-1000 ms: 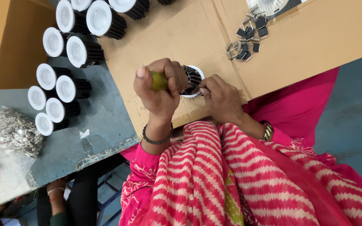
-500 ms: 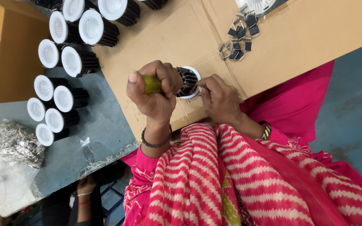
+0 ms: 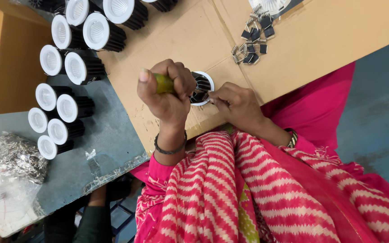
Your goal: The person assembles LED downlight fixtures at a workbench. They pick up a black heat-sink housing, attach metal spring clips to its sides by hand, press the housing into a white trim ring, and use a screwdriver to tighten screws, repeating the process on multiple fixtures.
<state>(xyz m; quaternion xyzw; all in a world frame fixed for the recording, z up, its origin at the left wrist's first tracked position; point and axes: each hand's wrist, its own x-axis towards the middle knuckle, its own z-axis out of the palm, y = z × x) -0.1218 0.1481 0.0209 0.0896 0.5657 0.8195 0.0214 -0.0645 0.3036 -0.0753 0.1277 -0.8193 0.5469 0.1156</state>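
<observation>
I am judging the job as partway along: my left hand [image 3: 167, 96] is gripping a green screwdriver [image 3: 164, 83] at the lamp [image 3: 202, 85] on the cardboard [image 3: 329, 40], my right hand [image 3: 237, 105] is pinching its rim, finished-looking lamps [image 3: 75, 67] are standing beside, and clips [image 3: 253, 45] are lying unused.

Work surface: 1 grey table [image 3: 109, 135], its near edge frayed with silvery foil. A flattened cardboard sheet [image 3: 338, 40] covers the table's right part. An orange-brown box wall [image 3: 5, 67] stands at the left. The floor [image 3: 379, 108] is blue-grey and scuffed. Lighting is even and diffuse, with soft shadows.
</observation>
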